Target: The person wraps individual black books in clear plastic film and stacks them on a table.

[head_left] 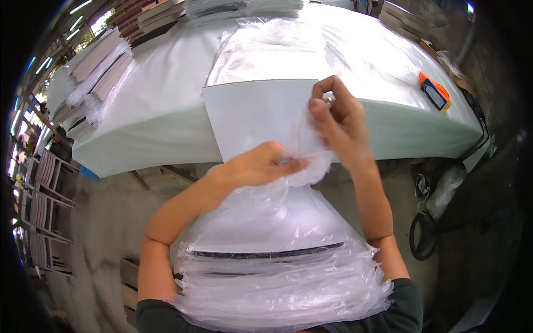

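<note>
My left hand (252, 165) pinches a clear plastic bag (311, 166) near its gathered edge, just below a flat white board (255, 114). Higher and to the right, my right hand (345, 122) has its fingers curled in on the same thin plastic; a small shiny bit shows between thumb and fingers, too small to name. The board leans against the table's front edge, its lower part hidden behind my left hand and the plastic. Close to my body lies a stack of plastic-wrapped flat pieces (283, 294), with dark edges showing between the layers.
A cloth-covered table (150, 133) spans the front, carrying a plastic-covered white stack (272, 53). More wrapped stacks (97, 77) stand at its left end. An orange and blue item (435, 93) lies at the right. Chairs (50, 205) line the left; a black ring (423, 237) is at right.
</note>
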Demonstrator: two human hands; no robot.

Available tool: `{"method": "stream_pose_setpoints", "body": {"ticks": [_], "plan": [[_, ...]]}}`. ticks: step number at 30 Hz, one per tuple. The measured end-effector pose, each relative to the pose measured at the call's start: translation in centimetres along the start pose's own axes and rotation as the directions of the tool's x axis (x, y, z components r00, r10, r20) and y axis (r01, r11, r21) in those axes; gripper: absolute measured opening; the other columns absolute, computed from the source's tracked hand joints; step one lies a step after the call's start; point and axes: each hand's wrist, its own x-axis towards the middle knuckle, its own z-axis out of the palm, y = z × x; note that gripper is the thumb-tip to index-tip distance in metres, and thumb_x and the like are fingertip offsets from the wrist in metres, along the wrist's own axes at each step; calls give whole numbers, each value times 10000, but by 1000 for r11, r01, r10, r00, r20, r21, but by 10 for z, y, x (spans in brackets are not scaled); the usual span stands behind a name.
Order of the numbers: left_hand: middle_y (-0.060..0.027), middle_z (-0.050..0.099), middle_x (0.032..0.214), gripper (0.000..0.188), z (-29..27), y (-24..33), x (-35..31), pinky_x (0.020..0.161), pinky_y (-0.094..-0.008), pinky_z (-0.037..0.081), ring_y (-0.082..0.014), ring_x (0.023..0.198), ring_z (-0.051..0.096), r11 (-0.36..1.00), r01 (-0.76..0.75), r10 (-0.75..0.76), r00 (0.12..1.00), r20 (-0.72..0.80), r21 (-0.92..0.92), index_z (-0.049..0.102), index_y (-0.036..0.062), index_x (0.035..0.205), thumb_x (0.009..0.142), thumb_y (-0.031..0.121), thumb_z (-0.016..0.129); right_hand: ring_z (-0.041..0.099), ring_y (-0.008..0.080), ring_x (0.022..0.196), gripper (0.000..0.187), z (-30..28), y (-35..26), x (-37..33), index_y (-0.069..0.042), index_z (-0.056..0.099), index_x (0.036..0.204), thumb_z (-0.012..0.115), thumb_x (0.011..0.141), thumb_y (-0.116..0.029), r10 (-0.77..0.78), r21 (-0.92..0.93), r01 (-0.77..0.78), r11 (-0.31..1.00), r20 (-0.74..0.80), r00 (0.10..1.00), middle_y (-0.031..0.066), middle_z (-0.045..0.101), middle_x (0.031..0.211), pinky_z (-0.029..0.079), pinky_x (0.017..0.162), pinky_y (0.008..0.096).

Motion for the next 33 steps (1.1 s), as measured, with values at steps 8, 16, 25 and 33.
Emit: {"method": "stream_pose_setpoints", "body": {"ticks": [8, 16, 25, 33], "plan": [[-82, 585, 735, 389, -8, -88, -23, 552, -282, 440, -188, 571, 543, -172, -89, 440, 884, -157, -981, 587, 59, 1098, 908, 379, 473, 485, 82, 549, 246, -20, 63, -9, -44, 565, 956, 592, 875, -274, 279, 369, -407, 835, 354, 893, 17, 561, 681, 408, 487, 239], [-76, 561, 958, 335, -66, -87, -32, 589, -246, 442, -173, 748, 565, -24, -739, 263, 645, -717, -674, 548, 61, 1172, 884, 218, 479, 528, 270, 1031, 414, 4, 180, -32, -147, 472, 1250, 569, 863, -260, -189, 342, -520, 783, 927, 324, 156, 549, 1088, 468, 851, 395], [-71, 533, 1210, 399, -36, -109, -36, 632, -206, 444, -156, 948, 589, 817, -237, 163, 969, -184, -526, 504, 64, 1254, 856, 36, 485, 588, 202, 814, 474, -55, 144, -23, -18, 563, 1089, 700, 759, -329, -240, 903, -357, 240, 412, 879, 98, 612, 935, 495, 702, 379], [-73, 548, 1251, 562, -33, -111, -3, 638, -178, 426, -150, 944, 631, 836, -496, 5, 433, -901, -234, 516, 20, 1241, 720, -176, 445, 582, 180, 707, 495, -53, 110, 29, 16, 496, 1181, 689, 743, -109, -64, -507, 49, 861, -13, 998, 76, 578, 831, 461, 600, 339]]}}
